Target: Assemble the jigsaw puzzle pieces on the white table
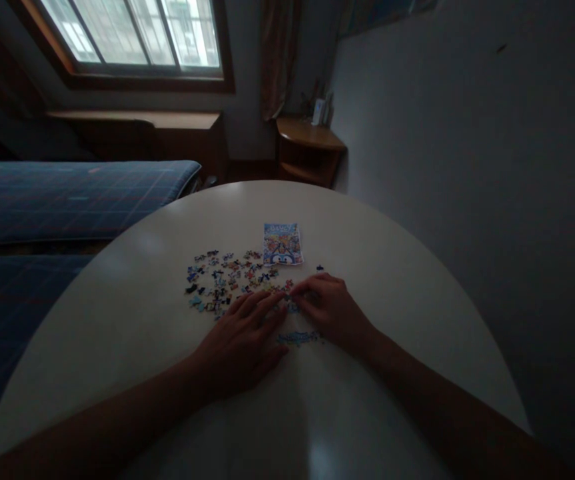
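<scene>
Loose jigsaw puzzle pieces point(217, 280) lie spread to the left of centre on the round table point(407, 313). My left hand point(244, 340) rests over the near edge of this spread, fingers stretched out, index fingertip close to my right fingertips. With thumb and index finger, my right hand point(330, 307) pinches a small puzzle piece point(288, 296), partly hidden. Between the hands lies a bluish joined strip of pieces point(298, 338), and a few more pieces show just above it. A picture card point(282, 244) with a colourful cartoon print lies beyond my hands.
One dark puzzle piece point(320, 267) sits apart, beyond my right hand. A bed with a blue plaid cover point(72, 200) stands left of the table. The wall point(467, 153) runs along the right, and a corner shelf point(312, 133) stands at the back.
</scene>
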### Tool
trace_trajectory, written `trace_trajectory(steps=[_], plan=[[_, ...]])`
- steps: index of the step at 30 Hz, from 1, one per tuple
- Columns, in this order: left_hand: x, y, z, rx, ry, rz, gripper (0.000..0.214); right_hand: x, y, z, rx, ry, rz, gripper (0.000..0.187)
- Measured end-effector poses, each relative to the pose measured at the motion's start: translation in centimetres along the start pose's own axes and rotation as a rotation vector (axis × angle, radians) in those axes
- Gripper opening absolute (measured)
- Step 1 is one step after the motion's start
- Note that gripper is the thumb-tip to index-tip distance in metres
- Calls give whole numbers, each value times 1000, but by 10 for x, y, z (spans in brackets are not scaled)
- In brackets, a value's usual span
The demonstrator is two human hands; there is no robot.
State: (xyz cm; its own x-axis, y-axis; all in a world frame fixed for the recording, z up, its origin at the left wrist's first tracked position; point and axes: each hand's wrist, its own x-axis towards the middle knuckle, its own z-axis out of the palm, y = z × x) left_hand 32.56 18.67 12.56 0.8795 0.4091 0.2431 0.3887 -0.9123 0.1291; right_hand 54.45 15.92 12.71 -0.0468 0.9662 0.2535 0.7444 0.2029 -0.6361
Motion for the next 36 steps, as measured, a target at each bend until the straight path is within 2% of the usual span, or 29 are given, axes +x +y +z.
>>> trace_trajectory(steps=[14, 18, 23, 30, 36], plan=[[1, 0, 0, 12, -5, 37, 52, 0, 0, -2, -187, -36, -73, 8], [1, 1, 0, 2, -8, 16, 51, -3, 2, -6, -228, -55, -96, 13], [0, 0, 1, -24, 15, 19, 50, -9, 0, -11, -260, -107, -103, 28], [-1, -1, 2, -38, 26, 27, 49, -10, -2, -16, -323, -132, -131, 22], [-1, -2, 2, -33, 20, 31, 47, -10, 3, -16, -290, -139, -145, 25]])
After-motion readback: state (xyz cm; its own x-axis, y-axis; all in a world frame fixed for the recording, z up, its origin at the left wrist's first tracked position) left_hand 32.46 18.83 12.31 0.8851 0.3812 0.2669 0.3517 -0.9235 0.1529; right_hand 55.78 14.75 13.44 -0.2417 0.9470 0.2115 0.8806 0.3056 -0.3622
